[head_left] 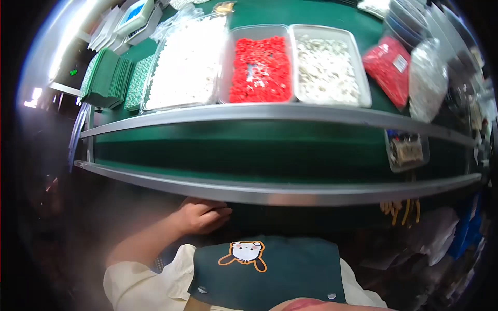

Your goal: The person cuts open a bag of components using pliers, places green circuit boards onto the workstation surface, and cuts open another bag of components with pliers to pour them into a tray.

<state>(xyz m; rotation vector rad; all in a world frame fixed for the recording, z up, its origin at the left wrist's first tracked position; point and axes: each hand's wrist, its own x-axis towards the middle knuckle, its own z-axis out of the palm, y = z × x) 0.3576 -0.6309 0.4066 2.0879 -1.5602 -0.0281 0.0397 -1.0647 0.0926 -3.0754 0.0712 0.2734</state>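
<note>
Just below the lower metal rail (244, 194) of the bench is my left hand (202, 215), its fingers curled and pressed together. Whatever it may hold is hidden. My left arm reaches up from a cream sleeve (140, 287). My right hand does not show; only the cream sleeve (358, 290) on that side appears. A dark green apron (295, 269) with a white long-eared animal picture covers my front.
On the green bench stand plastic bins of white pieces (181, 67), red pieces (261, 72) and off-white pieces (327, 70). Green boards (106, 78) are stacked left. A red bag (389, 70) and a clear bag (428, 78) lie right, above a small container (407, 153).
</note>
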